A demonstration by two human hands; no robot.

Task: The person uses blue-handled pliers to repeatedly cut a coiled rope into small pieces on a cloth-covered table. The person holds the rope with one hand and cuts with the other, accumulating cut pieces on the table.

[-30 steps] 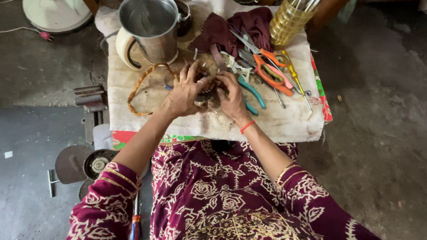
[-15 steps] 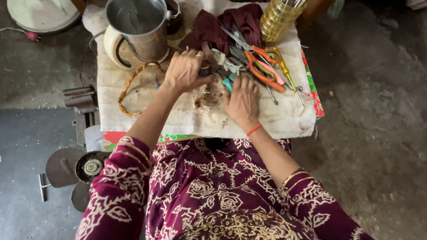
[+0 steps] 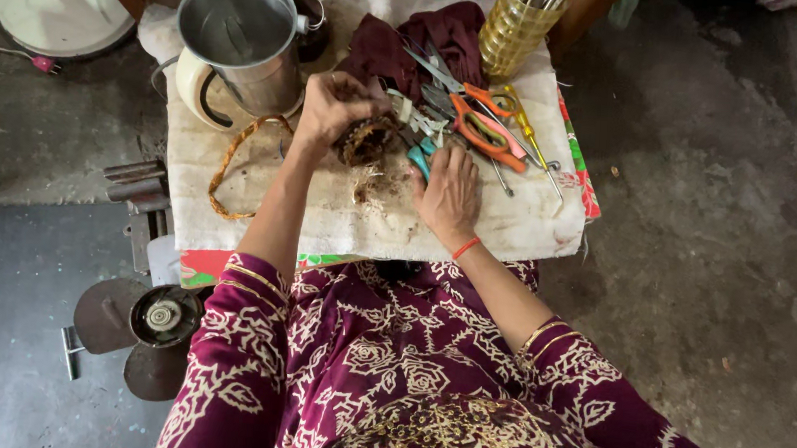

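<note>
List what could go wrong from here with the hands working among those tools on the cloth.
1. The right hand lies flat beside the pile of orange-handled scissors and pliers; it could catch a blade or point.
2. The left hand grips a small brown wound part close to the steel jug; a jerk might knock the jug.
3. Loose fibres on the cloth may scatter.

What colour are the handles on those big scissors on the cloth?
Orange, on the big scissors, clearest in the head view, beside the right hand.
</note>
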